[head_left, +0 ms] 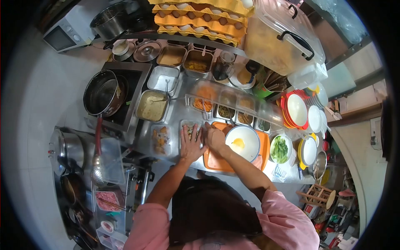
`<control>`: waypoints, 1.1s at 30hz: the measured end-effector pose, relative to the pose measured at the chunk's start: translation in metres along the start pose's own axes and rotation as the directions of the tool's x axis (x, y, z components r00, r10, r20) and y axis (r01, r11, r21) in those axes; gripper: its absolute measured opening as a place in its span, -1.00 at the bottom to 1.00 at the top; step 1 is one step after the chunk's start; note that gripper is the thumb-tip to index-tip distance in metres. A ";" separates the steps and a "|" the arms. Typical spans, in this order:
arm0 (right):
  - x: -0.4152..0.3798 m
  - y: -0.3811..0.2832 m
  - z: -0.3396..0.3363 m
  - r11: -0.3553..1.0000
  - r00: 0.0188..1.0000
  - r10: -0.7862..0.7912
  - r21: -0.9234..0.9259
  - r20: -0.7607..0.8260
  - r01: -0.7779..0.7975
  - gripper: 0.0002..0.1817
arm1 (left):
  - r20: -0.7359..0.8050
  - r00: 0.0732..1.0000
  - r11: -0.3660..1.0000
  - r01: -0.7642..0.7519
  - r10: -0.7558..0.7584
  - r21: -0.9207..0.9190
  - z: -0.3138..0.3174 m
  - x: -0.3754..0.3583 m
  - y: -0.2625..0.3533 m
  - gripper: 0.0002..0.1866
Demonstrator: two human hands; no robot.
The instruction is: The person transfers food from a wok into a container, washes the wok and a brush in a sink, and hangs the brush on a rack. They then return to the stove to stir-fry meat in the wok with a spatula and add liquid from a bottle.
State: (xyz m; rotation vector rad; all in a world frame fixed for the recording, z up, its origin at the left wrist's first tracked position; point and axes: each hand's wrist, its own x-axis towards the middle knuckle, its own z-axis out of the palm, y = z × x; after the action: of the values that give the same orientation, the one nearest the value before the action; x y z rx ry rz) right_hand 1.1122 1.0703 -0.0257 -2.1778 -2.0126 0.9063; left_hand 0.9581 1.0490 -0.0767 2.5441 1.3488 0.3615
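Observation:
My left hand point(191, 143) lies with its fingers spread over a clear plastic container point(183, 125) of food. Close beside it, at the container's right edge, my right hand point(214, 138) has its fingers curled; what they hold, if anything, is hidden. A second clear container point(161, 140) with orange and pale pieces stands to the left. Right of my hands, a white bowl point(250, 143) with a yellow yolk-like blob rests on an orange tray point(216, 163). A smaller bowl of green leaves point(280, 150) sits further right.
Behind my hands are a lidded topping rack point(233, 100) and metal food pans point(152, 105). A dark pan point(100, 92) is on the cooktop at left, with a steel pot point(68, 150) nearer. Stacked bowls point(296, 109) stand at right, egg trays point(200, 21) above.

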 end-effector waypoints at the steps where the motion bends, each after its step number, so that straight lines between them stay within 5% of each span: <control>1: 0.007 0.002 0.012 0.994 0.994 -0.089 0.059 -0.062 0.093 -0.35 | 0.017 1.000 1.000 0.007 -0.007 -0.005 -0.002 -0.001 0.000 -0.07; 5: 0.034 -0.012 0.044 0.895 0.861 -0.445 -0.081 -0.248 0.439 -0.46 | 0.002 1.000 0.999 0.013 -0.013 -0.051 -0.001 -0.005 -0.001 -0.07; 6: 0.041 -0.018 0.043 0.916 0.912 -0.401 -0.055 -0.087 0.397 -0.41 | -0.056 0.998 0.999 0.029 -0.030 -0.016 0.003 -0.007 -0.004 -0.08; 8: 0.052 -0.019 0.055 0.887 0.878 -0.461 -0.097 -0.129 0.452 -0.35 | -0.162 0.985 0.997 0.068 -0.061 0.040 0.018 -0.019 -0.009 -0.10; 11: 0.047 -0.017 0.063 0.826 0.840 -0.536 -0.258 -0.088 0.501 -0.21 | -0.028 0.959 0.952 0.274 -0.280 -0.138 0.037 -0.029 -0.012 -0.12; 13: 0.057 -0.010 0.084 0.799 0.769 -0.591 -0.049 -0.242 0.599 -0.25 | -0.022 0.952 0.905 0.284 -0.307 -0.318 0.019 -0.031 -0.014 -0.13; 15: 0.056 -0.021 0.094 0.835 0.788 -0.549 -0.202 -0.277 0.511 -0.41 | 0.004 0.960 0.893 0.262 -0.280 -0.365 -0.008 -0.033 -0.018 -0.13; 19: 0.050 -0.031 0.079 0.863 0.841 -0.497 -0.220 -0.212 0.455 -0.43 | -0.081 0.972 0.969 0.209 -0.221 -0.130 -0.001 -0.045 -0.016 -0.13; 21: 0.047 -0.031 0.088 0.874 0.837 -0.469 -0.288 -0.283 0.393 -0.41 | -0.214 0.918 0.918 0.263 -0.333 -0.297 -0.003 -0.060 -0.012 -0.22; 29: 0.014 -0.053 0.104 0.845 0.888 -0.399 -0.467 -0.228 0.260 -0.29 | -0.198 0.767 0.722 0.435 -0.610 -0.538 -0.037 -0.228 0.035 -0.38; 33: 0.014 -0.056 0.105 0.818 0.913 -0.353 -0.541 -0.204 0.196 -0.28 | 0.007 0.580 0.468 0.663 -0.814 -0.585 -0.032 -0.296 0.040 -0.48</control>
State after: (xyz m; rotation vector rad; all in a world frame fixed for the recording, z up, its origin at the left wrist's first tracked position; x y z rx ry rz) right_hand 1.0160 1.0550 -0.0952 -1.9683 -2.5173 -0.0116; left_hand 0.8178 0.7831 -0.0652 1.2669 1.9685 0.7816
